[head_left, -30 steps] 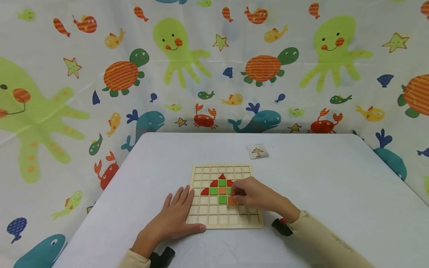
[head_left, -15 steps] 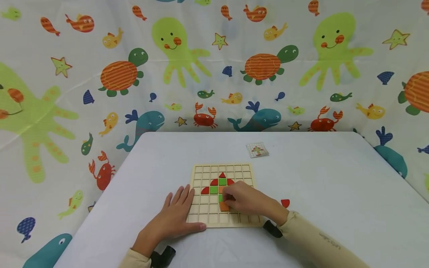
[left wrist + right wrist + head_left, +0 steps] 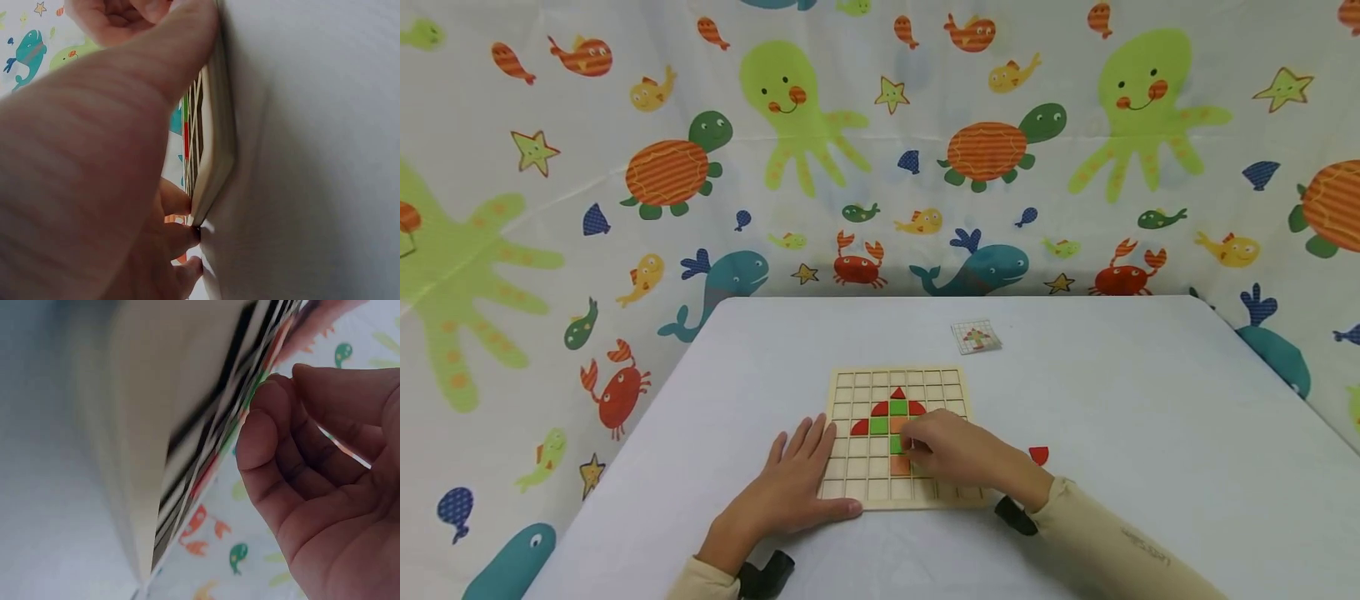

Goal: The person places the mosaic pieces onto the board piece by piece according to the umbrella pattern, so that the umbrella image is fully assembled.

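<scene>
A wooden grid board (image 3: pixel 855 490) lies on the white table, with red, green and orange tiles forming a shape in its cells. The lower orange tile (image 3: pixel 900 465) lies flat in a cell below a green tile (image 3: pixel 896 444). My right hand (image 3: pixel 951 447) is over the board with curled fingers, its fingertips beside these tiles. Between thumb and fingers of the right hand (image 3: pixel 325 462) in the right wrist view I see nothing held. My left hand (image 3: pixel 790 483) rests spread at the board's left edge, thumb along the near edge. The right hand hides some right-side cells.
A loose red piece (image 3: pixel 1038 455) lies on the table right of the board. Farther back is a small pattern card (image 3: pixel 976 337). A patterned cloth (image 3: pixel 880 208) hangs behind the table. Black devices are strapped to both wrists.
The orange tile has moved with my right hand from the right to the middle column, and now lies flat in its cell. The left hand has stayed in place.
</scene>
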Motion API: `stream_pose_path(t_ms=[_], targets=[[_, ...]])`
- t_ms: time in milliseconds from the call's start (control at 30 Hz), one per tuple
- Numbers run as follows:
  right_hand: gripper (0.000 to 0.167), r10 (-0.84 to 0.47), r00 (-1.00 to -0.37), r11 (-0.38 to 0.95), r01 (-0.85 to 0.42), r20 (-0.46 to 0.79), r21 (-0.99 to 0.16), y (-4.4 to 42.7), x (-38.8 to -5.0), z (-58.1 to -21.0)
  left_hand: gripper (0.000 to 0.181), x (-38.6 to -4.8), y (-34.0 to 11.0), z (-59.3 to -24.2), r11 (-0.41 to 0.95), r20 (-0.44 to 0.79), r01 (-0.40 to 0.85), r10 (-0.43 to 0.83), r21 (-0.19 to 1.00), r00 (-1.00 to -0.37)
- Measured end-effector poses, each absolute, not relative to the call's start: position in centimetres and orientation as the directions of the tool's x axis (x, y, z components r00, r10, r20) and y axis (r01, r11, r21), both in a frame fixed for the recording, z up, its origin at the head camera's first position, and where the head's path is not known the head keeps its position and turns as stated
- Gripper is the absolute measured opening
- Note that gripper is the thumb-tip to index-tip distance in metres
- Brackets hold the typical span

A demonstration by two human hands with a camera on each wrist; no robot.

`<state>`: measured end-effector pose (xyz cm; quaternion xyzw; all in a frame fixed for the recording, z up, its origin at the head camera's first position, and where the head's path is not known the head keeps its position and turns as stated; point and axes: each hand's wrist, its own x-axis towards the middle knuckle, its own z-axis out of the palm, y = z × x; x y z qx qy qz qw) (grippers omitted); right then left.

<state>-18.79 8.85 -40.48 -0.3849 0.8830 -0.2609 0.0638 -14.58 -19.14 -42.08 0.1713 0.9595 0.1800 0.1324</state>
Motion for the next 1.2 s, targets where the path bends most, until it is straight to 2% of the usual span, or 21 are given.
stream_pose_path(t_ms=[233, 433, 633, 767, 900, 1033, 1200], targets=[[0.013, -0.639, -0.761, 0.626, -0.599, 0.111, -0.500, 14.8, -18.7, -38.9, 0.126, -14.6, -19.0, -42.3, 0.887, -0.203, 0.270, 0.363, 0.374, -0.909], [0.015, -0.557, -0.831, 0.705, -0.469, -0.005, -0.532, 20.1, -18.6, -38.4, 0.126, -14.7, -19.1, -42.1, 0.889, -0.206, 0.270, 0.362, 0.370, -0.909], [0.019, -0.517, -0.848, 0.733, -0.366, -0.120, -0.574, 23.9, -18.5, -38.5, 0.125, -14.7, -19.0, -42.0, 0.884, -0.206, 0.268, 0.364, 0.382, -0.908], [0.023, -0.526, -0.827, 0.734, -0.325, -0.197, -0.597, 24.6, -18.5, -39.3, 0.125, -14.6, -19.0, -42.4, 0.885, -0.208, 0.263, 0.360, 0.384, -0.910], [0.025, -0.534, -0.820, 0.736, -0.332, -0.205, -0.589, 23.9, -18.6, -39.8, 0.125, -14.6, -19.0, -42.5, 0.887, -0.206, 0.260, 0.356, 0.382, -0.912], [0.025, -0.527, -0.828, 0.741, -0.337, -0.192, -0.581, 23.4, -18.5, -39.9, 0.126, -14.7, -19.1, -42.5, 0.886, -0.204, 0.261, 0.356, 0.383, -0.912], [0.019, -0.556, -0.823, 0.690, -0.382, -0.113, -0.615, 22.4, -18.5, -39.8, 0.125, -14.7, -19.2, -42.5, 0.885, -0.202, 0.270, 0.365, 0.380, -0.909]])
